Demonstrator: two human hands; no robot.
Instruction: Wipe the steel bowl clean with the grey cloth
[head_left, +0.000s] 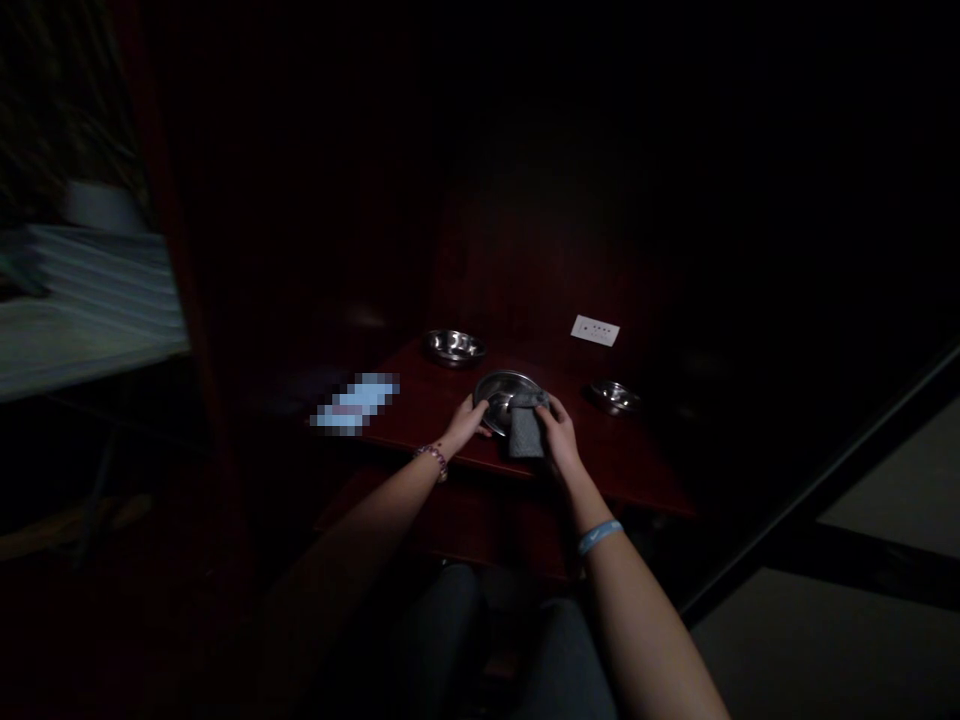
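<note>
A steel bowl (501, 388) is tilted up on the dark red table (637, 470), near its front edge. My left hand (466, 420) grips the bowl's left rim, fingers curled. My right hand (556, 432) holds a grey cloth (525, 432) pressed against the bowl's lower right side; the cloth hangs down over the rim. A beaded bracelet is on my left wrist and a light blue band on my right.
Two more steel bowls stand on the table, one at the back left (454, 346) and one at the right (615, 397). A white card (595, 330) lies at the back. A blurred pale object (355, 402) sits at the table's left corner. The room is very dark.
</note>
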